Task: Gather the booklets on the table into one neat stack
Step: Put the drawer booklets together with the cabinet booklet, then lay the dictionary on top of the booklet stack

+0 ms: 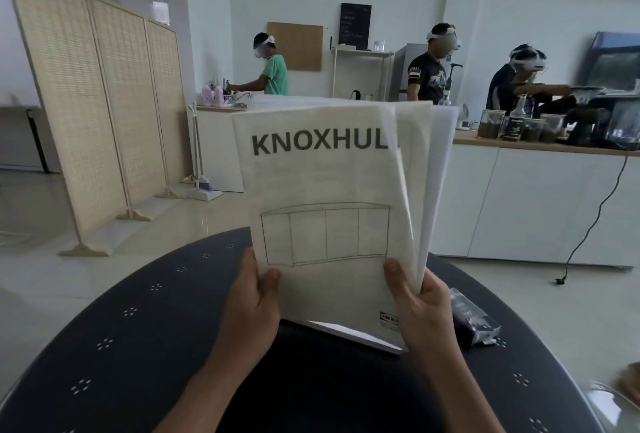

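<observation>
From the head camera we see our left hand [251,304] closed around the lower left edge of the booklets [329,211], thumb pressed on the front cover and the other fingers hidden behind the paper. Our right hand [420,311] is likewise curled tight on the lower right edge, thumb on the cover, fingers wrapped behind. The booklets stand upright between the two hands, lifted over the dark round tabletop [145,321], their bottom edge just above or perhaps touching it; we cannot tell which. The front cover carries large lettering and a line drawing of a cabinet, and behind it further pages fan out to the right, their top edges uneven. Just right of our right hand a dark wrapped packet [474,320] lies on the tabletop, near the booklets but apart from them. Beyond the tabletop stand a folding screen [86,114] on the left and a white counter [533,197] on the right, with people working behind it.
</observation>
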`<state>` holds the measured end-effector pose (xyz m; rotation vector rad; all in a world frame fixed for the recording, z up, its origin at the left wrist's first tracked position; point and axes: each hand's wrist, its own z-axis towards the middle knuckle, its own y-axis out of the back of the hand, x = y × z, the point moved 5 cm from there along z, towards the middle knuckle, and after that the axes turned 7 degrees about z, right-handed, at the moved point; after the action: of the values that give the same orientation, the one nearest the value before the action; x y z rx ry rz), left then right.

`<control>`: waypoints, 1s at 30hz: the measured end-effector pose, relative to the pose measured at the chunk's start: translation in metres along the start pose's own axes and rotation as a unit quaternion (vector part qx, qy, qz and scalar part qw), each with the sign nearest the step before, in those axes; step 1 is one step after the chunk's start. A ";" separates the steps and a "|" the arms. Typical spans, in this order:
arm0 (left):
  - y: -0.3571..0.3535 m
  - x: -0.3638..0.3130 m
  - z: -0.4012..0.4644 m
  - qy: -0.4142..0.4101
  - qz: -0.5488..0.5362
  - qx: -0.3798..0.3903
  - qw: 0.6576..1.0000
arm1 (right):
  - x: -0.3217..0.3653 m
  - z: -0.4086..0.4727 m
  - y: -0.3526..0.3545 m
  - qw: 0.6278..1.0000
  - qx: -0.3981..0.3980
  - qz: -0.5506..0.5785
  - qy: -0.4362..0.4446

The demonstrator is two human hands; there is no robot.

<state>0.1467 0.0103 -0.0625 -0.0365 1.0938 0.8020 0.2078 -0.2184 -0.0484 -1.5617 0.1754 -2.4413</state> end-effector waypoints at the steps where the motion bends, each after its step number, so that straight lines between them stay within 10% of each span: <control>1: 0.002 -0.001 0.001 -0.011 0.007 -0.011 1.000 | 0.000 0.001 0.000 1.000 0.002 0.007 0.000; 14: -0.014 0.021 0.002 0.050 0.046 0.121 0.990 | -0.021 0.003 0.014 0.998 -0.039 -0.037 -0.023; 20: -0.029 0.034 -0.005 0.012 0.252 0.206 0.946 | -0.024 0.010 0.039 0.990 -0.136 -0.018 -0.011; 30: -0.015 0.016 0.006 0.021 0.397 0.053 0.916 | -0.026 0.010 0.055 0.977 -0.212 -0.017 -0.030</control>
<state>0.1631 0.0108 -0.0775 0.5174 1.1956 1.4681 0.2351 -0.2642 -0.0798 -1.8101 0.7052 -2.4941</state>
